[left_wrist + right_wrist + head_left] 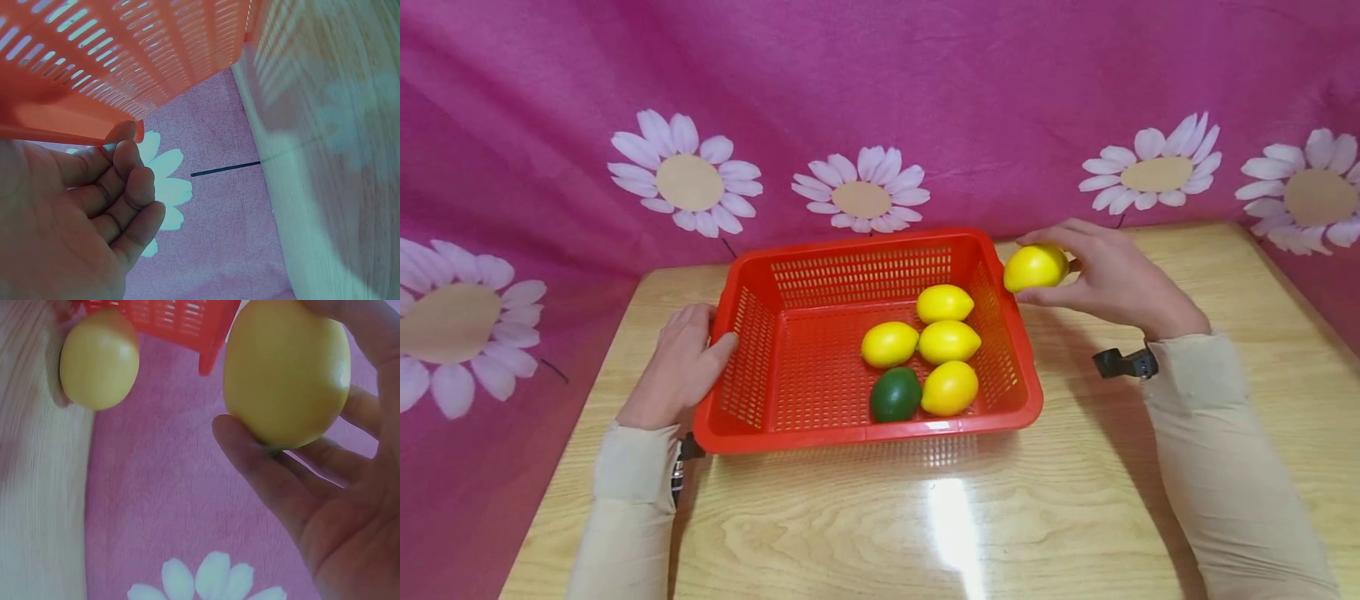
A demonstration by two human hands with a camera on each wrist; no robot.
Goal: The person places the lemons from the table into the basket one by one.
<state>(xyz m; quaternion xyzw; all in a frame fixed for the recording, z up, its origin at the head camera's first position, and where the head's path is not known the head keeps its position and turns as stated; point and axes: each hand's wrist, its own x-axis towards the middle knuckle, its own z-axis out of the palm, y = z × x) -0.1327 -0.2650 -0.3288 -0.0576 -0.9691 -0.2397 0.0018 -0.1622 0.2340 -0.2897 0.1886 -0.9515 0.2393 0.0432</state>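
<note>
A red plastic basket (827,436) with slotted walls sits on the table. Inside, toward its right, lie several yellow lemons (950,342) and one dark green oval fruit (896,395). My left hand (679,364) grips the basket's left rim, thumb over the edge and fingers outside; in the left wrist view those fingers (134,187) curl below the rim. Just beyond the right rim, my right hand (1108,275) holds another lemon (1034,268) between thumb and fingers. Past that held lemon (284,372), the right wrist view has one more lemon (100,359) on the table beside the basket.
The light wooden table (820,525) reaches forward to a magenta cloth (985,100) printed with white daisies, hanging behind and at the sides. A bright light reflection lies on the tabletop in front of the basket.
</note>
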